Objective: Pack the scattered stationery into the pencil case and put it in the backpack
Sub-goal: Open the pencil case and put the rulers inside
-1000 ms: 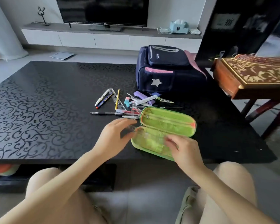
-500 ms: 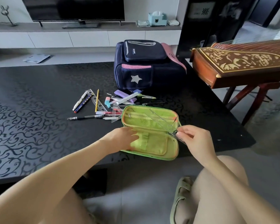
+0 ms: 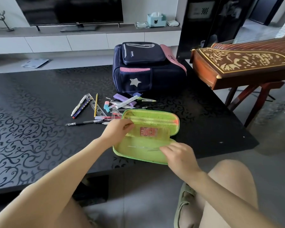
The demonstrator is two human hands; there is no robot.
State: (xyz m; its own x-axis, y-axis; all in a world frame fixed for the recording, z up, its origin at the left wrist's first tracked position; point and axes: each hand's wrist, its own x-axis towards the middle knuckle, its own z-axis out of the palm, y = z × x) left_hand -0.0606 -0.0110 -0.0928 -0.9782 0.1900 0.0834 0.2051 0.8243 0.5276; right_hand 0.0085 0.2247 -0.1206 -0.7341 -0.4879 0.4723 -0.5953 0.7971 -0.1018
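The green pencil case (image 3: 152,117) lies open near the table's front edge. My left hand (image 3: 116,131) pinches its inner flap (image 3: 162,133) at the left end and holds it up, showing a red card in the flap's pocket. My right hand (image 3: 179,156) holds the end of a clear ruler (image 3: 143,147) that lies flat in the case's near half. Scattered pens, a yellow pencil, rulers and erasers (image 3: 105,107) lie just behind and to the left of the case. The navy and pink backpack (image 3: 146,69) lies behind them, zipped shut.
The black patterned table (image 3: 31,120) stretches far to the left. A wooden zither on a stand (image 3: 240,66) stands to the right of the table. A TV cabinet lines the back wall. My knees and a green sandal (image 3: 184,206) are below the table edge.
My right hand brought the clear ruler from the case's right edge down into its near half. My left hand lifted the inner flap. The camera shifted.
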